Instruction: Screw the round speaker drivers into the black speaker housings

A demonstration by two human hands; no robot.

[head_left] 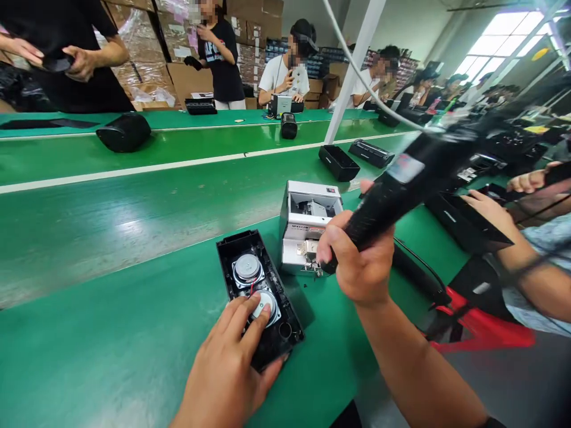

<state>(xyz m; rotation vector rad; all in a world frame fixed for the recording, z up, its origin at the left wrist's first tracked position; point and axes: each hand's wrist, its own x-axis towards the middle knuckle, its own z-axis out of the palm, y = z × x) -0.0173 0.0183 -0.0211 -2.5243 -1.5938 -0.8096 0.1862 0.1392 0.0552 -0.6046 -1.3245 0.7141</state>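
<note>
My left hand [229,351] grips the lower end of an open black speaker housing [277,285], thumb along its near side. Two round speaker drivers sit inside: the upper driver [248,268] is uncovered, and my fingertips rest on the lower driver [271,299]. Red wire shows between them. In my right hand [370,267] is a black electric screwdriver [401,184], slanted with its lower end toward the front of a grey screw feeder [307,185]. My hand partly hides that end, so I cannot tell whether the bit touches the feeder.
Black speaker shells [339,163] lie beyond the feeder by the green conveyor [178,178]. Another speaker [124,132] lies at far left. At right, a co-worker's hand [488,211] holds a black housing, beside a red stool [495,327]. A white post [357,65] rises across the line.
</note>
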